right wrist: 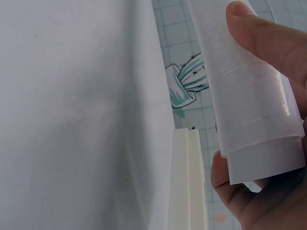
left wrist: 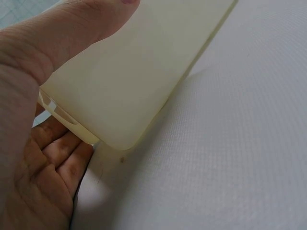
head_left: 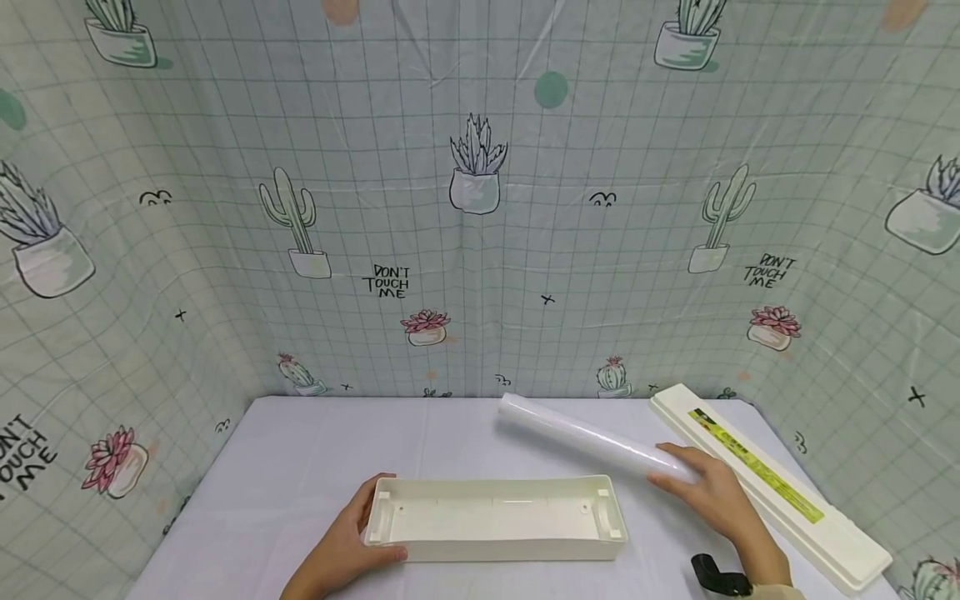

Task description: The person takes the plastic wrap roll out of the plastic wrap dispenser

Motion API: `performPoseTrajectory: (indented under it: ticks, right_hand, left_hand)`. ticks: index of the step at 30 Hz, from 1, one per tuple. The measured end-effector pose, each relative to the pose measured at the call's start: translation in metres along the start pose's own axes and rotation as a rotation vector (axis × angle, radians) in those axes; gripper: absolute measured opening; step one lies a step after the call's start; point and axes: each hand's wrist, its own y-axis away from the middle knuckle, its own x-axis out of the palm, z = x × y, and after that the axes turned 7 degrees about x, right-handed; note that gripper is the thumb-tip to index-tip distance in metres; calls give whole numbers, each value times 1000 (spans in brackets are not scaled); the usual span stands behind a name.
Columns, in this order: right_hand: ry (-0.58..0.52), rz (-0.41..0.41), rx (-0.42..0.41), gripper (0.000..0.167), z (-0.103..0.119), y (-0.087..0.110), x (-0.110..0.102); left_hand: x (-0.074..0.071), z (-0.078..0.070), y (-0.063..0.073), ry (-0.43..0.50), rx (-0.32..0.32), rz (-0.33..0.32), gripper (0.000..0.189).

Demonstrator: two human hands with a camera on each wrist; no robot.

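Note:
My left hand [head_left: 337,537] grips the left end of a long cream plastic box [head_left: 495,550], open at the top, at the front middle of the table. In the left wrist view the thumb lies along the wall of the box [left wrist: 139,81], and the other fingers are at its end. With my right hand [head_left: 716,496] I hold a roll of clear plastic wrap [head_left: 577,429] by its near right end, above the table behind the box. The right wrist view shows thumb and fingers around the roll [right wrist: 254,100], its white core end sticking out.
A long cream lid [head_left: 862,542] with a yellow-green label [head_left: 757,467] lies slanted along the table's right side, beside my right hand. White cloth covers the table [head_left: 300,450]. A cactus-print grid curtain [head_left: 465,267] hangs at the back and both sides.

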Motion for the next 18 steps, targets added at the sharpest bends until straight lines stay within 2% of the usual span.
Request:
performPoseTrajectory:
  ticks: [12,18]
  right_hand:
    - [13,8,51,59,-11,2,-9]
    - [18,-5,47,59,-18,1,-13]
  left_hand:
    - [0,-2,2,31,4,23,103]
    - [0,-2,1,10,7,16,103]
